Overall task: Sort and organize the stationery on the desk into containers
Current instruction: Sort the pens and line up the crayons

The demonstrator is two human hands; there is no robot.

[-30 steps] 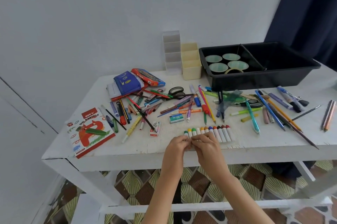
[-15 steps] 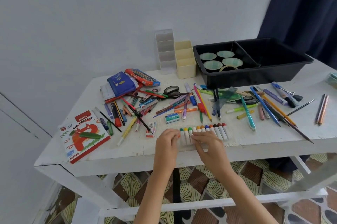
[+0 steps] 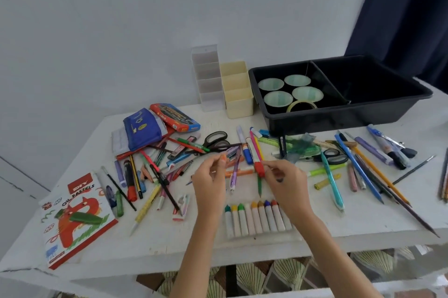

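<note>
Head view: over the bench (image 3: pixel 169 244), the left hand (image 3: pixel 209 183) pinched a small orange piece (image 3: pixel 223 157), and the right hand (image 3: pixel 286 181) pinched a red-capped marker (image 3: pixel 259 168) (crayon row (image 3: pixel 257 221) just below). Crossed pens (image 3: pixel 247 154) and scissors (image 3: pixel 215 139) lay between them and the black tray (image 3: pixel 339 115).

wall (image 3: pixel 145 18): plain pale grey-blue, fills the upper frame — thin seam lines low on the left
curtain (image 3: pixel 412 6): dark navy, hangs in the top right corner
floor (image 3: pixel 373 261): fan-leaf pattern with brown squares, along the bottom — blurred, possibly tiles
</note>
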